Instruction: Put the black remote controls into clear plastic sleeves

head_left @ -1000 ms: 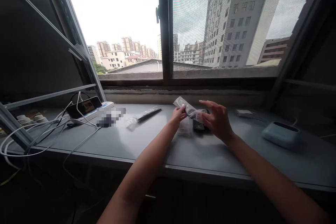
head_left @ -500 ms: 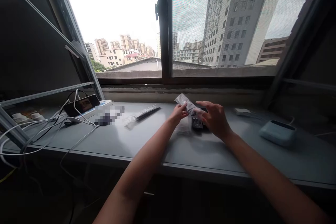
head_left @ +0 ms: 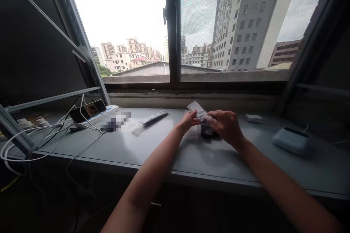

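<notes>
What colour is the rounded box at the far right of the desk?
Pale blue-green, with a dark top; shows best in the head view.

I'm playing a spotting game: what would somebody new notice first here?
Probably the big bright window, with tall buildings outside. Below it, both hands, left and right, hold crinkly clear plastic above a dark keypad thing on the grey table.
</notes>
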Demonstrator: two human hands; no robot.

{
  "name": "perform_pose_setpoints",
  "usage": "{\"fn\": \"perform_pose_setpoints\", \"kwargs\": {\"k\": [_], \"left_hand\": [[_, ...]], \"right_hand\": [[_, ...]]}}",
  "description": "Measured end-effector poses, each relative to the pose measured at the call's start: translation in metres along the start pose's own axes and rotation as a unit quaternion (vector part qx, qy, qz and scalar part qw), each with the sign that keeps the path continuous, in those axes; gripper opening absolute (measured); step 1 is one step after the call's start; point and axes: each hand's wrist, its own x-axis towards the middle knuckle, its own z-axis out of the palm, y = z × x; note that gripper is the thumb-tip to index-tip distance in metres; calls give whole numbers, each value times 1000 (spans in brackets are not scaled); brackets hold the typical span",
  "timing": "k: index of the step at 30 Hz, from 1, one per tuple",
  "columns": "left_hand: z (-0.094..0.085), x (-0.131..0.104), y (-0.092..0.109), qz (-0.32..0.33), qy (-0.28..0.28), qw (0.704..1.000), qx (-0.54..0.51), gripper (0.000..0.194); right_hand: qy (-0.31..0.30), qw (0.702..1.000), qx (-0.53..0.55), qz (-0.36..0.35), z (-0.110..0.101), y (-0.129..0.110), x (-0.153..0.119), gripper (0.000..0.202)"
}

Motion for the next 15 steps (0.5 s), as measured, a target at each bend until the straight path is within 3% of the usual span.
{"fn": "perform_pose_setpoints", "kwargs": {"k": [7,15], "left_hand": [[-6,3,3,40,87,995,-7,17],[-10,2,6,38,61,996,-48,17]], "right_hand": [[-1,1000,25,9,2,1,-4,18],[-12,997,17,70,11,3,-13,21]]}}
